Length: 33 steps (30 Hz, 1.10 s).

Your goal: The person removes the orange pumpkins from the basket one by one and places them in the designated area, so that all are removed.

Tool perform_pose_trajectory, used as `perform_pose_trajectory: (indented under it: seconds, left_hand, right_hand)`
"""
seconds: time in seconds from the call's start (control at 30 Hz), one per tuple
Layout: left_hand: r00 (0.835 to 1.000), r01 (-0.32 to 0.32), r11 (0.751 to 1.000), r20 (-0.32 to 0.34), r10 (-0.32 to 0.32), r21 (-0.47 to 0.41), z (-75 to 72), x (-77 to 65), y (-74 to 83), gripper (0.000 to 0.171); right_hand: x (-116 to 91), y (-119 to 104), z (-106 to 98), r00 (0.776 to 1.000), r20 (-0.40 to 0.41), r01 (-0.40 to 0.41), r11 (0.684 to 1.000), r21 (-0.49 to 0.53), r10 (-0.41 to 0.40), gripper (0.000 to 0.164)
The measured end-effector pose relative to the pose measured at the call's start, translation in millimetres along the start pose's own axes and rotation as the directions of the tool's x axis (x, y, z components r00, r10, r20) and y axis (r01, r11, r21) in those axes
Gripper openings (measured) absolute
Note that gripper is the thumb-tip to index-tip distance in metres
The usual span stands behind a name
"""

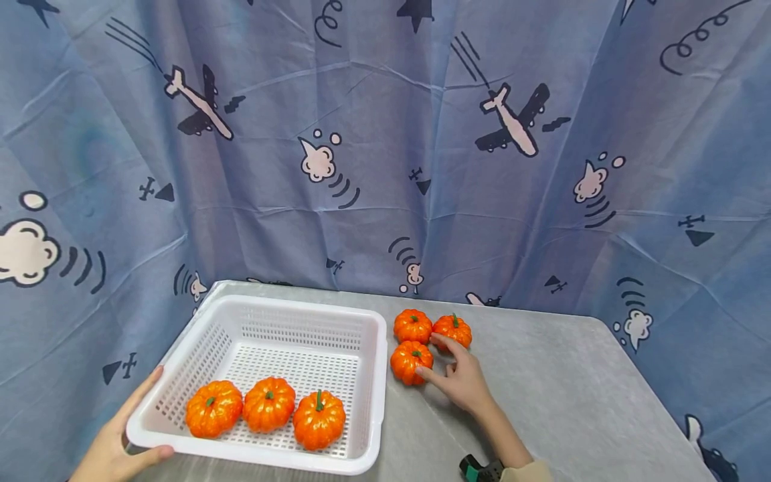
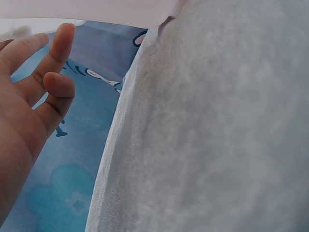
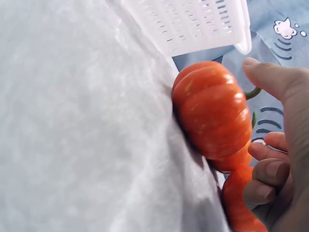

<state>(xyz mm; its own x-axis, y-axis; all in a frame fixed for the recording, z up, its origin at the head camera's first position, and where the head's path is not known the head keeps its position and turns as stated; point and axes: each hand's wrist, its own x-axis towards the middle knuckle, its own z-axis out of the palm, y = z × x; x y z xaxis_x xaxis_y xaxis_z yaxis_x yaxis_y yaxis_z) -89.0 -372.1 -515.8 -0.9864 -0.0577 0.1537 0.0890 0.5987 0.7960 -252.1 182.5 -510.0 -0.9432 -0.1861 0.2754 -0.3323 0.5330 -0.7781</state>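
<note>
A white perforated plastic basket [image 1: 381,375] has three small orange pumpkins in its front half: a left one [image 1: 213,409], a middle one [image 1: 269,404] and a right one [image 1: 319,420]. My left hand [image 1: 120,435] grips the basket's front left corner between thumb and fingers; its other fingers [image 2: 60,46] stretch below the rim. To the right of the basket, three more pumpkins cluster: a front one [image 1: 411,363], a back left one [image 1: 412,326] and a back right one [image 1: 453,331]. My right hand [image 1: 464,378] reaches over the front pumpkin, thumb and index finger spread apart, the remaining fingers curled.
Everything stands on a grey table [image 1: 542,388] whose back edge meets a blue patterned curtain [image 1: 385,167]. The curtain also hangs along the left and right sides. A dark band with a green part [image 1: 476,468] is on the right wrist.
</note>
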Motion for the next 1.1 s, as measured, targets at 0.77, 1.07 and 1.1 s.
perform_pose_trajectory:
  seconds: [0.77,1.07,1.1]
  left_hand:
    - [1.0,0.01,1.0,-0.02,-0.01,0.018,0.5,-0.1,4.7,0.114]
    - [1.0,-0.007,1.0,-0.024,0.007,0.009,1.3,-0.5,5.4,0.114]
    - [1.0,-0.012,1.0,-0.026,0.012,0.01,1.2,-0.5,5.3,0.114]
  right_hand:
    - [23.3,-76.5,10.4,0.989,-0.047,0.146,0.98,0.136,-0.14,0.065]
    - [37.2,-109.4,25.1,0.971,0.063,0.216,0.958,0.189,-0.231,0.063]
    - [38.4,-112.3,27.1,0.969,0.073,0.219,0.959,0.181,-0.235,0.062]
